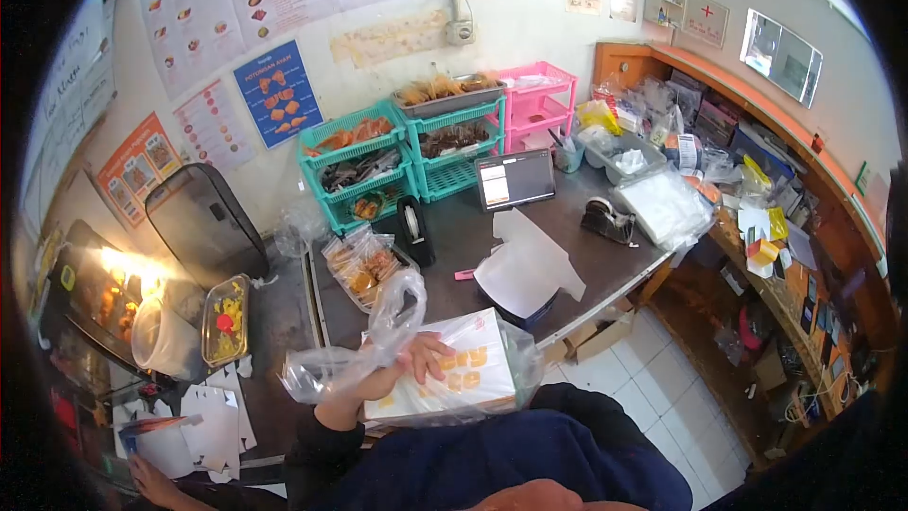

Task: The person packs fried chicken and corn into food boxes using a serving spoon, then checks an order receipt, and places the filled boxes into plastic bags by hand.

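My left hand [424, 358] lies palm down with spread fingers on top of a white cardboard food box [487, 367] with orange lettering. A clear plastic bag [515, 345] surrounds the box, and its loose handles [402, 308] stand up around my left wrist. The box is at the table's front edge, close to my body. My right hand is not visible. Just beyond the box is a dark tray [515, 303] partly covered by white paper [525, 255]. Clear packs of orange-brown food [364, 265] lie behind the bag handles.
At lower left, another hand [151, 484], seemingly a co-worker's, is near white papers [213, 431]. Teal racks [364, 166] and a pink rack [539, 99] line the wall. A tablet [515, 180], tape dispenser [608, 220] and stacked plastic bags [667, 208] stand on the table.
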Action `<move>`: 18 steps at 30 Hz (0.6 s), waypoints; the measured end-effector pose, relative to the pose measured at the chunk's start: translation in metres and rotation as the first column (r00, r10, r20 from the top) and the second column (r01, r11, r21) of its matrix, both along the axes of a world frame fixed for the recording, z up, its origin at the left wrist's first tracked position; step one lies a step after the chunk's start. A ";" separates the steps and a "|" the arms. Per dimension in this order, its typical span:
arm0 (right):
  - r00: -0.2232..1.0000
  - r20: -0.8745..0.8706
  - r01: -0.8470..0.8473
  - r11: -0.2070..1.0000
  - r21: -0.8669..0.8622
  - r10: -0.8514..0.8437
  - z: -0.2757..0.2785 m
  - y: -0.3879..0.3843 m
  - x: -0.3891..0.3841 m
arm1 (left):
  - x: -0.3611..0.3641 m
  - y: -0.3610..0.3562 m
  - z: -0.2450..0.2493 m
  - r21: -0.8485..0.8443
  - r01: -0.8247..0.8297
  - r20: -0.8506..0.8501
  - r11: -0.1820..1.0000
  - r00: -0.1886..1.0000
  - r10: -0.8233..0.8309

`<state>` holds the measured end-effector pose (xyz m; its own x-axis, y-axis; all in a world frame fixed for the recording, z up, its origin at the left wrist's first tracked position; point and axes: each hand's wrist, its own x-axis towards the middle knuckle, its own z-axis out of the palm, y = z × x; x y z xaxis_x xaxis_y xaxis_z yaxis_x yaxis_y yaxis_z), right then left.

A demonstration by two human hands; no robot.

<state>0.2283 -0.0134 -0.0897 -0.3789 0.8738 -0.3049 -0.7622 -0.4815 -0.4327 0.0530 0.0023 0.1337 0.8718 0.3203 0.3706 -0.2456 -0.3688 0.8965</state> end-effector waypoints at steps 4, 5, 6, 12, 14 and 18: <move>0.999 0.038 -0.020 0.993 0.120 0.015 0.042 0.005 0.002 | -0.004 0.010 0.007 0.046 -0.169 0.058 0.985 0.984 0.166; 0.997 0.073 -0.017 0.985 0.172 0.004 0.058 0.003 0.010 | -0.005 0.011 0.005 0.040 -0.295 0.080 0.955 0.953 0.292; 0.995 0.100 -0.014 0.974 0.226 -0.009 0.072 0.000 0.018 | -0.006 0.013 0.002 0.030 -0.419 0.102 0.908 0.905 0.414; 0.703 0.076 0.046 0.152 0.987 -0.707 0.145 -0.047 0.054 | 0.011 -0.003 0.021 -0.319 -0.429 0.184 0.845 0.846 0.500; 0.807 -0.149 0.289 0.162 0.944 -0.571 0.157 -0.057 0.061 | 0.017 -0.018 0.024 -0.297 -0.443 0.166 0.846 0.848 0.503; 0.905 -0.386 0.045 0.859 0.511 0.182 0.083 -0.022 0.079 | 0.027 -0.045 0.003 -0.262 -0.534 0.061 0.804 0.822 0.566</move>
<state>0.3076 -0.0353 -0.0063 -0.4326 0.8275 0.3579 -0.8946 -0.3446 -0.2845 0.0797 -0.0428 0.1363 0.4724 0.8188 0.3263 -0.1814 -0.2720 0.9450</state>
